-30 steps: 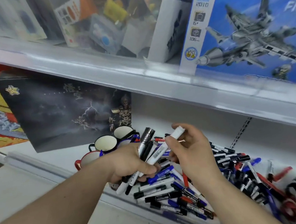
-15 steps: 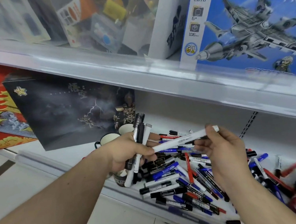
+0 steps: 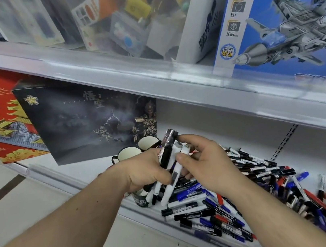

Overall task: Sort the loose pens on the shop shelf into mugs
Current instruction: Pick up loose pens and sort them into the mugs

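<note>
1. Our left hand [image 3: 146, 172] covers the middles of the pens [image 3: 168, 160] its fingers wrap.
2. Below those fingers, a mug [image 3: 140, 199] shows only its lower wall.
3. Our right hand [image 3: 210, 165] hides pile pens [image 3: 256, 175] under its palm.
4. Mug contents behind our knuckles are unreadable.

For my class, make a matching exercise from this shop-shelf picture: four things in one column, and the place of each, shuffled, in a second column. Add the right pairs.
Things
1. bundle of pens
2. loose pens
3. jet box
4. mugs

Places
A. on the upper shelf, at the right
B. gripped in the left hand
C. behind the left hand, in front of the dark box
D. heaped on the lower shelf, under and right of the right hand

Pairs: 1-B, 2-D, 3-A, 4-C
</note>
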A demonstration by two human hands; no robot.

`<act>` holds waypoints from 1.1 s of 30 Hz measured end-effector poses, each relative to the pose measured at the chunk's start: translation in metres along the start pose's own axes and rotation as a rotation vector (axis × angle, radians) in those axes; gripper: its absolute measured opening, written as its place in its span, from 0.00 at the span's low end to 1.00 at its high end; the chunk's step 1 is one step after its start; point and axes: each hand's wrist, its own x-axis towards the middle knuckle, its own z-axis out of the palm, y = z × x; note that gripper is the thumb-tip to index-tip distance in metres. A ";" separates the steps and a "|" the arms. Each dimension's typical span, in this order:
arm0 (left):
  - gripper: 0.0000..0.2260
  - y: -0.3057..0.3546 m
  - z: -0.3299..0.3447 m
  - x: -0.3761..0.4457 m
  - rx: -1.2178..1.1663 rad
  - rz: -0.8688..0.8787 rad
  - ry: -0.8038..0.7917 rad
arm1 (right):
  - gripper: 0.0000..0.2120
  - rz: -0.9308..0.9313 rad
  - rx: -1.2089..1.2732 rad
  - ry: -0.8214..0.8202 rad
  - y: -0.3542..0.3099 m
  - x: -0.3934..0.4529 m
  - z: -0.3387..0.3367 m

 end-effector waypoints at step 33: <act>0.08 -0.041 -0.053 -0.017 -0.454 -0.197 0.670 | 0.06 0.278 0.058 0.170 0.055 0.039 0.051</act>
